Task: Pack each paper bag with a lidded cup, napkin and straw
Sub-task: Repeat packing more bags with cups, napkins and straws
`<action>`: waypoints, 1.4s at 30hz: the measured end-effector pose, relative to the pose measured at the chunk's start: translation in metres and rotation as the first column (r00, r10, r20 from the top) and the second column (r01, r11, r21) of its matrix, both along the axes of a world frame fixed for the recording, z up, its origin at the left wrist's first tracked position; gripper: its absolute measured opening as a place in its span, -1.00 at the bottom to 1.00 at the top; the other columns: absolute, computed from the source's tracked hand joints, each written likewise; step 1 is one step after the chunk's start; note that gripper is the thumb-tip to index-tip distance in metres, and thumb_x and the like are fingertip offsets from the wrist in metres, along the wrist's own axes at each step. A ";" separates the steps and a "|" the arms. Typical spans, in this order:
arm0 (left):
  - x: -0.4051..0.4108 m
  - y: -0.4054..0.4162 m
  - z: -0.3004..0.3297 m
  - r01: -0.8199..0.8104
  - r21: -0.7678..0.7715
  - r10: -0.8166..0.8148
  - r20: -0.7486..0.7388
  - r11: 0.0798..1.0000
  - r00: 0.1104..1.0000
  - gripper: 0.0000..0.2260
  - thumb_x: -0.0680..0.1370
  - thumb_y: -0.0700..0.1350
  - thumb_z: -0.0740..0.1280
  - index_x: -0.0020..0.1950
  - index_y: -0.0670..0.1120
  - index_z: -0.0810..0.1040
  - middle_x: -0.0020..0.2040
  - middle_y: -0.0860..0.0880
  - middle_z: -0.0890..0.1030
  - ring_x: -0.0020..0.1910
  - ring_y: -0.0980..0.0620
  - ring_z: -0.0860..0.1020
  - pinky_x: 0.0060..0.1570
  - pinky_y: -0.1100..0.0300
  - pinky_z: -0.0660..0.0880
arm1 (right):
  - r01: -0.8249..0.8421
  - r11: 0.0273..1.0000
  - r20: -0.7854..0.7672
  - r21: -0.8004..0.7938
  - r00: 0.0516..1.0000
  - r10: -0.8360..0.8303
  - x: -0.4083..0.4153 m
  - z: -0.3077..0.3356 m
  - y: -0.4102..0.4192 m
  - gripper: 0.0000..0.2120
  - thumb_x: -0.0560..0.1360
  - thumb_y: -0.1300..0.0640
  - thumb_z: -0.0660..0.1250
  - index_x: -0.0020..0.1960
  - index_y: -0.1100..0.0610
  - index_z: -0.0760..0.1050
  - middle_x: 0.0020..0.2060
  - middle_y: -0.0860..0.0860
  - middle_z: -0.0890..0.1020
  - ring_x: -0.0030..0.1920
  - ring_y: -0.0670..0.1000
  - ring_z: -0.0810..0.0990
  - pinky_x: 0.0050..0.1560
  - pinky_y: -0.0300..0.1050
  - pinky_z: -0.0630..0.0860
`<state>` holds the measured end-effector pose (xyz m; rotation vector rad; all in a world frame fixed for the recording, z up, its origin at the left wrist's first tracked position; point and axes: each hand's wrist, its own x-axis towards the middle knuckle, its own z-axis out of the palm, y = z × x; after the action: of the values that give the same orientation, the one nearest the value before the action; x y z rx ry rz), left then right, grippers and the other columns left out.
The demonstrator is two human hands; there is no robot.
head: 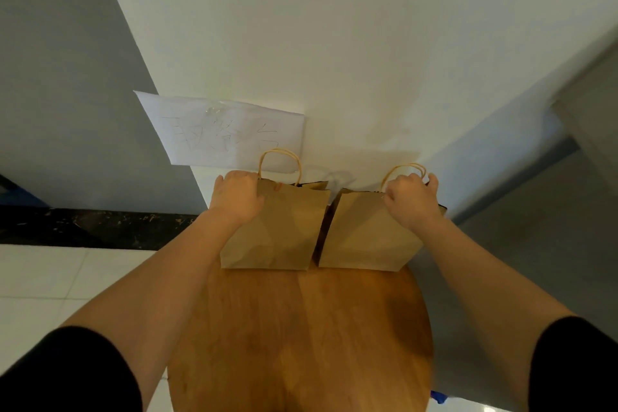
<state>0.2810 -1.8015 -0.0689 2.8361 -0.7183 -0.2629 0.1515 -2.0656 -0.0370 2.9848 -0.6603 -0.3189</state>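
A: Surface? Head view.
B: Round wooden table (301,338) against a white wall (334,27), paper sign (220,130) taped up.
A: Hands?
B: Left hand (237,197) grips the left bag (277,231) at its top edge. Right hand (413,199) grips the right bag (368,234) by its handle. Bags upright, side by side between the hands.

Head view, forward-down, near table (301,328)

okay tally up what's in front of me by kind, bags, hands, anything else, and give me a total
Brown paper bags: 2, left bag and right bag, side by side on the round wooden table
Hands: 2, left hand and right hand, each at a bag's top
Paper signs on the wall: 1, handwritten sign
Tables: 1
Total: 6
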 end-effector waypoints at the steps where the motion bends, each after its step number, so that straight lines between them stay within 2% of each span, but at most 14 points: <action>1: -0.005 0.000 0.002 0.009 0.015 -0.009 0.009 1.000 1.000 -0.82 0.53 -0.16 0.23 0.08 -0.18 0.52 0.01 -0.12 0.57 0.06 -0.12 0.49 0.11 0.05 0.35 | -0.003 1.000 0.014 -0.005 1.000 0.003 -0.004 0.003 0.003 -0.77 0.58 0.18 0.07 -0.20 0.09 0.43 -0.19 0.01 0.43 0.08 0.11 0.43 0.41 0.27 0.04; 4: -0.021 -0.002 0.016 0.016 0.050 -0.020 0.067 0.999 0.998 -0.87 0.52 -0.22 0.21 -0.01 -0.19 0.53 -0.07 -0.13 0.57 -0.10 -0.10 0.50 -0.09 0.11 0.36 | -0.010 1.000 0.038 -0.008 0.999 0.010 -0.016 0.017 0.012 -0.67 0.57 0.18 0.06 -0.37 0.06 0.27 -0.26 0.00 0.40 -0.03 0.07 0.43 0.40 0.25 0.06; 6: -0.036 -0.005 0.028 0.044 0.070 -0.052 0.107 0.997 0.993 -0.89 0.51 -0.24 0.19 -0.13 -0.16 0.50 -0.17 -0.11 0.55 -0.20 -0.08 0.51 -0.24 0.15 0.30 | -0.022 1.000 0.071 0.001 0.997 0.022 -0.027 0.025 0.017 -0.66 0.57 0.18 0.05 -0.38 0.07 0.28 -0.27 0.00 0.40 -0.10 0.05 0.38 0.40 0.23 0.08; 9: -0.068 -0.013 0.049 0.083 0.056 -0.088 0.075 0.995 0.993 -0.88 0.54 -0.19 0.18 -0.17 -0.14 0.45 -0.14 -0.11 0.57 -0.14 -0.10 0.55 -0.27 0.13 0.35 | -0.070 0.997 0.130 0.016 0.989 0.067 -0.054 0.039 0.028 -0.66 0.56 0.18 0.06 -0.39 0.08 0.28 -0.34 -0.01 0.38 -0.15 0.05 0.37 0.35 0.17 0.14; 11: -0.099 -0.019 0.068 0.104 0.041 -0.105 0.034 0.994 0.994 -0.87 0.56 -0.18 0.17 -0.16 -0.16 0.45 -0.10 -0.12 0.57 -0.14 -0.08 0.53 -0.28 0.11 0.39 | -0.103 0.994 0.175 0.035 0.980 0.095 -0.078 0.052 0.037 -0.64 0.55 0.19 0.07 -0.43 0.06 0.20 -0.41 -0.03 0.32 -0.22 0.06 0.35 0.20 0.06 0.25; 13: -0.138 -0.026 0.087 0.129 0.026 -0.130 0.049 0.991 0.990 -0.86 0.57 -0.17 0.17 -0.19 -0.14 0.40 -0.14 -0.11 0.53 -0.16 -0.06 0.49 -0.27 0.11 0.39 | -0.108 0.992 0.235 0.065 0.968 0.090 -0.111 0.062 0.043 -0.64 0.53 0.21 0.10 -0.43 0.10 0.18 -0.44 -0.02 0.28 -0.30 0.06 0.32 -0.11 -0.07 0.30; 15: -0.183 -0.032 0.106 0.147 -0.002 -0.147 0.090 0.989 0.985 -0.85 0.58 -0.14 0.17 -0.15 -0.15 0.44 -0.15 -0.08 0.53 -0.17 -0.06 0.49 -0.23 0.11 0.43 | -0.096 0.987 0.308 0.132 0.950 0.051 -0.151 0.071 0.048 -0.65 0.51 0.25 0.12 -0.42 0.14 0.15 -0.45 0.00 0.26 -0.41 0.02 0.25 -0.36 -0.13 0.20; 17: -0.233 -0.038 0.120 0.169 -0.031 -0.165 0.107 0.985 0.980 -0.83 0.58 -0.11 0.18 -0.06 -0.14 0.53 -0.11 -0.08 0.58 -0.15 -0.06 0.53 -0.18 0.09 0.49 | -0.099 0.980 0.344 0.173 0.938 0.034 -0.199 0.080 0.053 -0.67 0.50 0.26 0.13 -0.41 0.15 0.16 -0.44 0.02 0.27 -0.43 0.00 0.21 -0.43 -0.14 0.15; 20: -0.312 -0.056 0.137 0.226 -0.093 -0.219 0.083 0.970 0.972 -0.80 0.57 -0.08 0.20 0.09 -0.08 0.57 0.02 -0.04 0.61 -0.03 -0.05 0.56 -0.03 0.04 0.54 | -0.112 0.978 0.383 0.175 0.923 0.037 -0.275 0.096 0.057 -0.76 0.54 0.20 0.13 -0.28 0.22 0.39 -0.30 0.08 0.44 -0.31 0.08 0.39 -0.31 -0.09 0.35; 23: -0.384 -0.084 0.160 0.304 -0.180 -0.292 0.090 0.936 0.952 -0.82 0.57 -0.04 0.24 0.06 -0.06 0.59 0.02 -0.03 0.62 -0.02 -0.04 0.57 0.00 0.01 0.55 | -0.087 0.979 0.405 0.183 0.914 0.005 -0.344 0.121 0.052 -0.76 0.56 0.15 0.11 -0.01 0.22 0.52 -0.12 0.10 0.57 -0.13 0.14 0.54 -0.22 -0.08 0.42; 32: -0.525 -0.198 0.233 0.514 -0.322 -0.479 0.187 0.795 0.858 -0.85 0.54 -0.04 0.29 -0.03 -0.06 0.61 -0.02 -0.05 0.63 -0.02 -0.08 0.56 0.00 0.06 0.52 | 0.105 0.963 0.598 0.249 0.765 -0.238 -0.508 0.185 -0.037 -0.79 0.54 0.08 0.19 -0.15 0.16 0.51 -0.28 0.05 0.56 -0.25 0.05 0.52 -0.27 -0.13 0.42; 34: -0.547 -0.228 0.240 0.558 -0.336 -0.523 0.197 0.759 0.829 -0.86 0.53 -0.07 0.29 -0.07 -0.08 0.62 -0.07 -0.05 0.64 -0.06 -0.04 0.58 -0.01 0.05 0.53 | 0.164 0.949 0.585 0.268 0.755 -0.296 -0.535 0.187 -0.062 -0.81 0.55 0.09 0.19 -0.15 0.14 0.51 -0.28 0.05 0.56 -0.26 0.03 0.51 -0.30 -0.15 0.42; 38: -0.581 -0.300 0.238 0.622 -0.385 -0.610 0.170 0.682 0.774 -0.87 0.54 -0.09 0.29 -0.06 -0.09 0.61 -0.12 -0.04 0.62 -0.11 0.02 0.57 -0.03 0.08 0.54 | 0.270 0.915 0.570 0.298 0.719 -0.398 -0.580 0.178 -0.126 -0.83 0.55 0.07 0.21 -0.08 0.11 0.53 -0.22 0.04 0.60 -0.20 0.03 0.57 -0.10 -0.05 0.57; 42: -0.598 -0.388 0.218 0.604 -0.414 -0.640 0.065 0.681 0.766 -0.88 0.53 -0.07 0.32 0.00 -0.08 0.58 -0.06 -0.05 0.61 -0.07 0.02 0.56 -0.02 0.10 0.54 | 0.364 0.876 0.541 0.318 0.689 -0.483 -0.610 0.176 -0.199 -0.87 0.55 0.06 0.21 -0.09 0.05 0.51 -0.20 0.00 0.59 -0.18 -0.03 0.55 -0.14 -0.19 0.51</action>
<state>-0.3166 -2.1898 0.1489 2.0747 -1.5137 -0.2845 -0.4585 -2.2646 0.1388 3.0473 -1.4718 0.6534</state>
